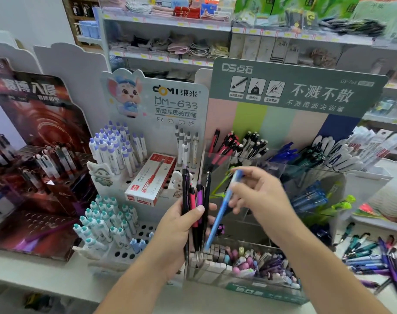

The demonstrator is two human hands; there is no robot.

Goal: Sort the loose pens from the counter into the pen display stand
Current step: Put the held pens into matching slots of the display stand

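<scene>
Left hand [181, 225]: grips an upright bundle of slim black, pink and purple plastic pens [194, 207], tips down, apparently held in reserve for sorting.

Right hand [258, 196]: pinches a light-blue plastic pen [222, 211], long axis steeply diagonal, lower end toward the clear acrylic tiered pen stand [283, 168].

More loose pens [374, 257] lie on the worktop, right.

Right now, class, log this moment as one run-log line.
left hand: grips bundle of dark, pink and purple pens | right hand: pinches light blue pen | clear acrylic pen display stand: behind hands | loose pens: on counter
</scene>
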